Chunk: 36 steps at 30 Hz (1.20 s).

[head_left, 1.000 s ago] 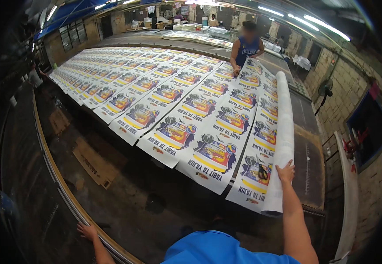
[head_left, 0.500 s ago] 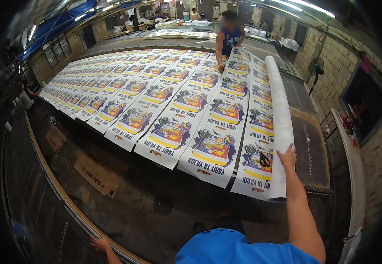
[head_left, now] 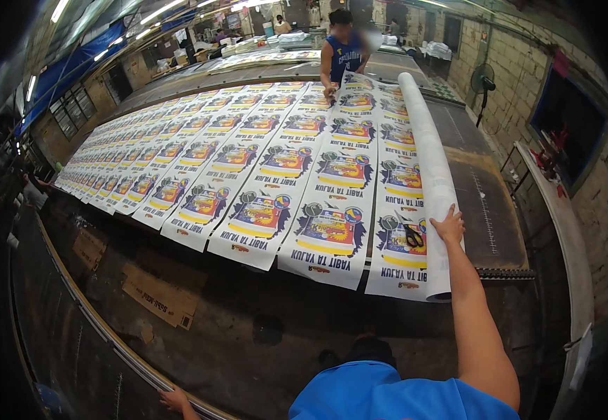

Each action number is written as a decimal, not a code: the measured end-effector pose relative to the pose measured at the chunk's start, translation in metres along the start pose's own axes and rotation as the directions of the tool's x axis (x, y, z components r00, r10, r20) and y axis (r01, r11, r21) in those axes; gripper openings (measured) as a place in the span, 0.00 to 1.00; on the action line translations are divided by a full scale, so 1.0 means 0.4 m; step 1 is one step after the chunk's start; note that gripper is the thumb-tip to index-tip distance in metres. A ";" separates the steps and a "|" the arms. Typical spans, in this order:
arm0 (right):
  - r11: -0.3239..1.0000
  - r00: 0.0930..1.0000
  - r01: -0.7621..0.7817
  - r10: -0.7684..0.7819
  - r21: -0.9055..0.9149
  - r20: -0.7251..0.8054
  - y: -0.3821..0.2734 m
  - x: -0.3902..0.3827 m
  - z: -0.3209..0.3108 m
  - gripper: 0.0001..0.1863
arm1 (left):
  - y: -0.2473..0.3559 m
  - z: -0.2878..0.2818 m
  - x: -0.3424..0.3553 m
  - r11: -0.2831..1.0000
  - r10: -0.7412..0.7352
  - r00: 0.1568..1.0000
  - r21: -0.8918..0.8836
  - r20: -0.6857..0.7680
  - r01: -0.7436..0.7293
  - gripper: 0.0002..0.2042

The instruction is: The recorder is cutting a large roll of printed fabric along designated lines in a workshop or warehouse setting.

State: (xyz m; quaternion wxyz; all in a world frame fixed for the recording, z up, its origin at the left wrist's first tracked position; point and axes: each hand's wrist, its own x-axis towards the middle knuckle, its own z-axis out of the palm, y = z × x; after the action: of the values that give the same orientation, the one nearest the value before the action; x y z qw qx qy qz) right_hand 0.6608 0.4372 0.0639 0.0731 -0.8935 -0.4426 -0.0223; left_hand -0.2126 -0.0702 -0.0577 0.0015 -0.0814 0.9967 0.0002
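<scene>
My right hand (head_left: pixel 449 225) lies with fingers spread on the near part of a thick white roll (head_left: pixel 423 150). The roll runs lengthwise along the right side of the printed sheets. A pair of black-handled scissors (head_left: pixel 414 236) lies on the rightmost printed strip (head_left: pixel 402 178), just left of that hand. Low on the left, my left hand (head_left: pixel 173 400) rests on the edge rail (head_left: pixel 118 350) of another table, fingers stretched out. Long strips of white sheet (head_left: pixel 269 168) with repeated yellow, red and purple prints cover the big table.
Across the table stands a co-worker (head_left: pixel 346 56) in a blue sleeveless top, one hand over the strips. Flattened cardboard (head_left: pixel 160 294) lies on the floor between the tables. A standing fan (head_left: pixel 482 80) and a narrow shelf (head_left: pixel 559 231) are along the right wall.
The view has shifted slightly. My left hand has slid a little along the rail toward me. My right hand stays on the roll. The co-worker's head has lifted.
</scene>
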 end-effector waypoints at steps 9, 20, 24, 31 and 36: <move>1.000 1.000 -0.009 0.009 0.007 0.004 -0.002 -0.006 -0.008 0.57 | 0.002 0.009 0.010 0.999 -0.032 0.999 0.012 -0.020 0.032 0.35; 0.999 0.999 -0.005 0.004 0.032 0.035 0.006 0.008 0.004 0.58 | -0.010 -0.009 -0.015 0.999 0.048 0.997 -0.014 -0.056 -0.049 0.33; 1.000 1.000 -0.001 0.000 0.022 0.023 0.006 0.008 0.003 0.58 | -0.003 -0.020 -0.014 0.999 0.031 0.999 -0.014 -0.040 -0.031 0.34; 1.000 1.000 0.002 -0.002 0.013 0.024 0.006 0.011 0.007 0.58 | 0.023 -0.010 -0.001 0.996 -0.074 0.997 0.052 -0.036 0.076 0.33; 1.000 1.000 0.007 -0.007 0.007 0.007 0.001 0.007 0.002 0.59 | -0.007 -0.017 -0.024 0.972 0.061 0.996 -0.232 0.059 -0.046 0.32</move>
State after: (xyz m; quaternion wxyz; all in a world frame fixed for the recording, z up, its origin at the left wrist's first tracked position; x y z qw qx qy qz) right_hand 0.6628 0.4393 0.0635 0.0744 -0.8916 -0.4462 -0.0178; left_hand -0.2026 -0.0716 -0.0510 0.0248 -0.0543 0.9912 0.1183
